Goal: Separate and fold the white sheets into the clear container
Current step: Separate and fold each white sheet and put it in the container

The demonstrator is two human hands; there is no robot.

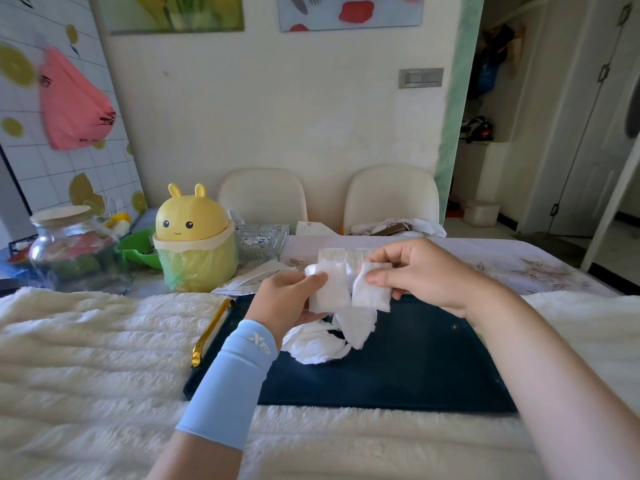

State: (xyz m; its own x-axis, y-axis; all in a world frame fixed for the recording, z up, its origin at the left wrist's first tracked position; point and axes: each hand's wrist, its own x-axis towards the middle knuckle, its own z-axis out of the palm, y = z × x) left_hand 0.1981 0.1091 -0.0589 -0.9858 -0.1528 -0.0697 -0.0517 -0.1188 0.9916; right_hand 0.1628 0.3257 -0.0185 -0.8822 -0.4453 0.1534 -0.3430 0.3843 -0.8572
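**Two hands, a white sheet in each, over the tray**

The left hand (294,296), wearing a light blue sleeve (235,386), pinches one thin white sheet (330,289) between thumb and fingers. The right hand (415,271) pinches a second white sheet (370,292) just beside it. Both sheets hang above a dark blue rectangular tray (415,368), where crumpled white sheets (315,344) lie. A clear container (332,253) stands behind the hands, partly hidden.

Lower centre of the frame: the left forearm wears a snug light-blue arm sleeve (232,379) of smooth fabric, ending at the wrist, with a white lettered logo (258,339) printed near the cuff. The left hand (287,299) is uncovered. The right hand (426,271) and forearm at the right of the frame are bare.
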